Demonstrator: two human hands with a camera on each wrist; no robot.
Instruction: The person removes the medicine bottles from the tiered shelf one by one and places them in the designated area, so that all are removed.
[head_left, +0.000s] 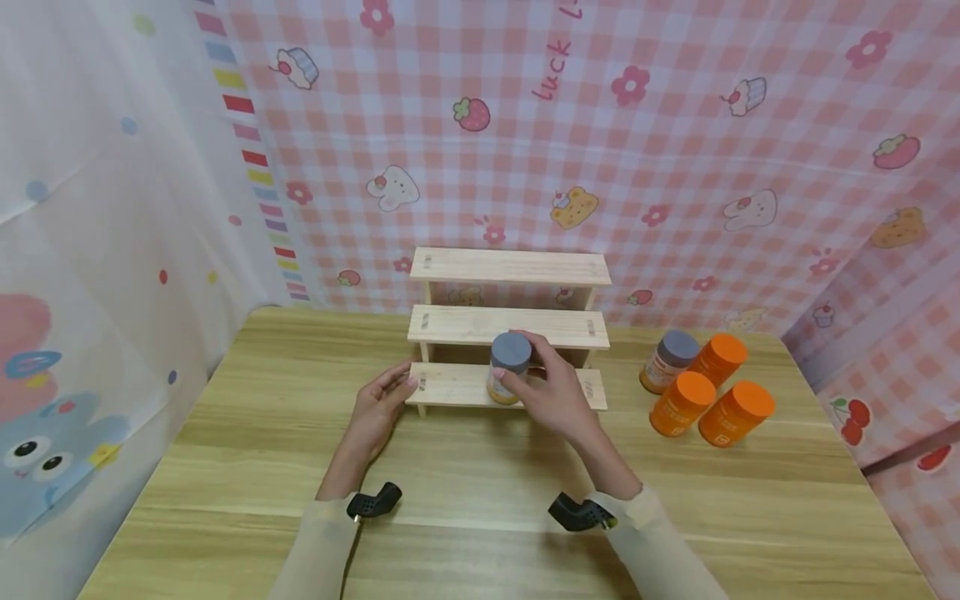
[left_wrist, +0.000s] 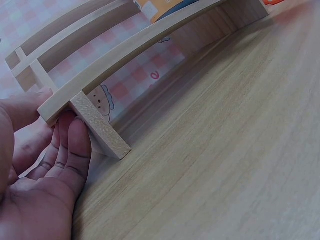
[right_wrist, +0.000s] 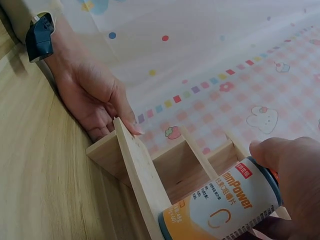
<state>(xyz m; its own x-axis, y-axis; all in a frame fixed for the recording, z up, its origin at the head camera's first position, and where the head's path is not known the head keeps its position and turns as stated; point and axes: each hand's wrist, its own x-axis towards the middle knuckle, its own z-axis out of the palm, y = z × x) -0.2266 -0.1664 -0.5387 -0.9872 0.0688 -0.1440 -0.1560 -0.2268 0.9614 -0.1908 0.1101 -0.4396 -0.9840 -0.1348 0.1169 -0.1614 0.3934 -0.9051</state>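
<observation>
A three-step wooden shelf (head_left: 510,323) stands on the table, its lowest board nearest me. With thumb on top and curled fingers underneath, my left hand (head_left: 377,408) grips the left end of that lowest board, as the left wrist view shows beside the front leg (left_wrist: 102,127). My right hand (head_left: 557,390) holds a supplement bottle (head_left: 511,367) with a grey-blue lid, thumb on one side and fingers behind. Upright, the bottle overlaps the middle of the lowest board. Its white and orange label (right_wrist: 225,200) faces the right wrist camera, and its base is right at the board.
Right of the shelf, several bottles stand close together: one with a grey-blue lid (head_left: 669,362) and three orange ones, including a front orange bottle (head_left: 737,413). Behind the shelf hangs a pink checked cloth (head_left: 510,167). A white printed curtain (head_left: 112,250) borders the wooden table (head_left: 465,517) at left.
</observation>
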